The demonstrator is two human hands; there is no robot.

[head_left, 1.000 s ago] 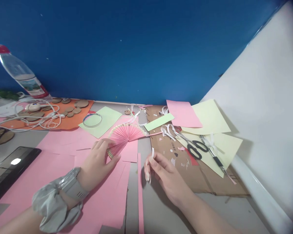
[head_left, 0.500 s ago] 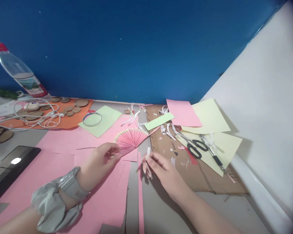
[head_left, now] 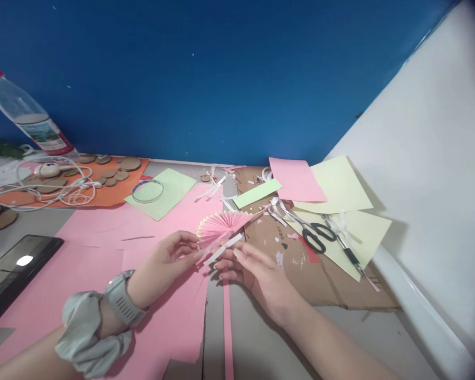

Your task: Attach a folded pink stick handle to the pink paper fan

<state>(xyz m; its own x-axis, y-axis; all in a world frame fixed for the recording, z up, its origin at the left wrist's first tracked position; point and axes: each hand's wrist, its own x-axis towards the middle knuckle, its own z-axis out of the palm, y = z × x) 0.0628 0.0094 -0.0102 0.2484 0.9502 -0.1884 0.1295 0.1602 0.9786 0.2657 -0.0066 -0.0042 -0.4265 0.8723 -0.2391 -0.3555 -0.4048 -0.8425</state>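
Note:
A pleated pink paper fan (head_left: 224, 224) with a pale yellow scalloped edge is spread in the middle of the table. My left hand (head_left: 178, 253) pinches its left side between thumb and fingers. Between the thumb and fingers of my right hand (head_left: 253, 266) is a narrow white strip (head_left: 224, 249), perhaps tape, lying slantwise along the fan's near edge. Whether the strip touches the fan I cannot tell. A thin pink strip runs from the fan's right end toward white scraps (head_left: 276, 211).
Black-handled scissors (head_left: 314, 237) and a pen (head_left: 350, 256) lie on cardboard (head_left: 332, 290) and pale yellow paper (head_left: 368, 232) at right. Pink sheets (head_left: 91, 279) spread at left beside a phone (head_left: 19, 274). Farther back are a bottle (head_left: 35, 121), white earphones (head_left: 49, 170) and a ring (head_left: 147, 191) on green paper.
The fan has shifted right and toward me, turning slightly, with my left hand still on it. My right hand has brought the white strip left to the fan's near edge.

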